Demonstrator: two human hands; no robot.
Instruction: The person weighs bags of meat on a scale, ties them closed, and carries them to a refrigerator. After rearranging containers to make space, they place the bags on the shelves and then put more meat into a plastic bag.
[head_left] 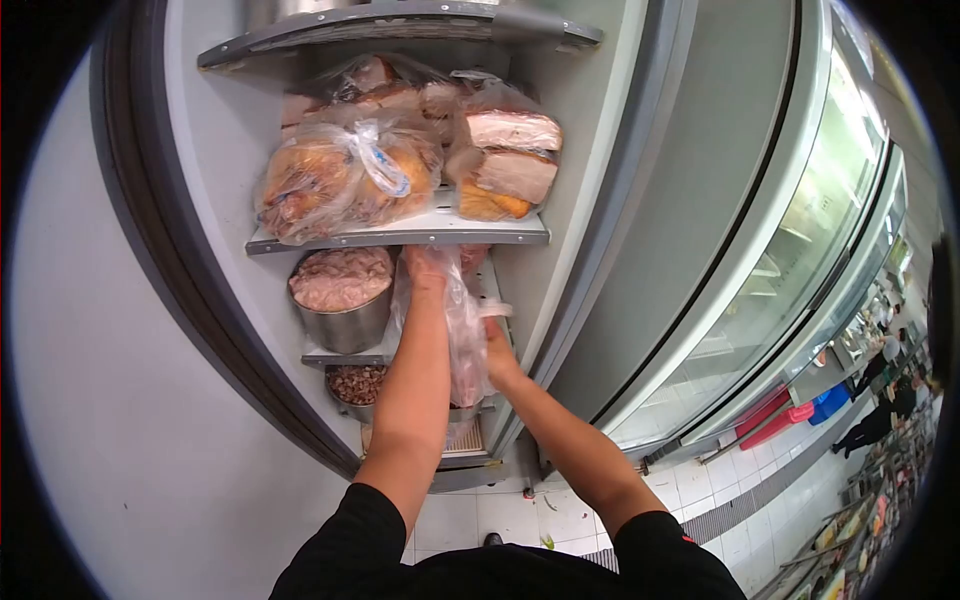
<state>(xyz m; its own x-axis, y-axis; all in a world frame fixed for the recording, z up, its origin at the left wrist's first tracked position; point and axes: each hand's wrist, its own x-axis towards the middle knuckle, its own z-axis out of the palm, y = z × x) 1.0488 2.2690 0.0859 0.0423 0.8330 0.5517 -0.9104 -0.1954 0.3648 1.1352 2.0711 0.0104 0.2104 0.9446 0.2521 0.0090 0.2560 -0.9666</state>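
The left hand point(428, 268) reaches into the fridge under the upper shelf point(400, 236) and grasps the top of a clear plastic bag point(462, 335). The right hand point(497, 352) holds the bag from the side, in front of the middle shelf. The thin bag may tear or slip if pulled against the shelf edge. No readable writing is visible.

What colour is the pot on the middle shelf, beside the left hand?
Silver, bare metal. The pot shows best in the head view, holding pale pinkish meat.
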